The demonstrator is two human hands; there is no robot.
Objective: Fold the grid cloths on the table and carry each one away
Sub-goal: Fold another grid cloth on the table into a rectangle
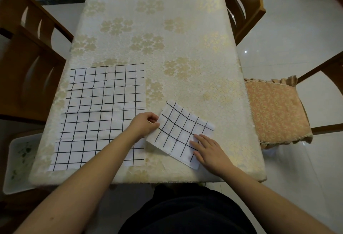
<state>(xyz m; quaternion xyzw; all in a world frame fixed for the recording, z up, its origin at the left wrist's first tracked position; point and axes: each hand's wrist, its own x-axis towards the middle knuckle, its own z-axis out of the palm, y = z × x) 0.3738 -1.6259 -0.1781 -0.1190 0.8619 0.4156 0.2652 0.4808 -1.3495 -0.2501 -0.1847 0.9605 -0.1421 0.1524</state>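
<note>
Your left hand (146, 124) pinches the folded grid cloth (181, 134) at its left edge; your right hand (207, 149) lies flat on its near corner, near the table (185, 29) front edge, beside the spread cloth (100, 116).

Left grip (146, 125) curled in a pinch, right grip (208, 150) flat, fingers straight

No readable text, label, brand, number or sign shows anywhere: the grid cloths (104, 114) carry only black lines, and the bench (167, 38) cover bears only a flower pattern.
</note>
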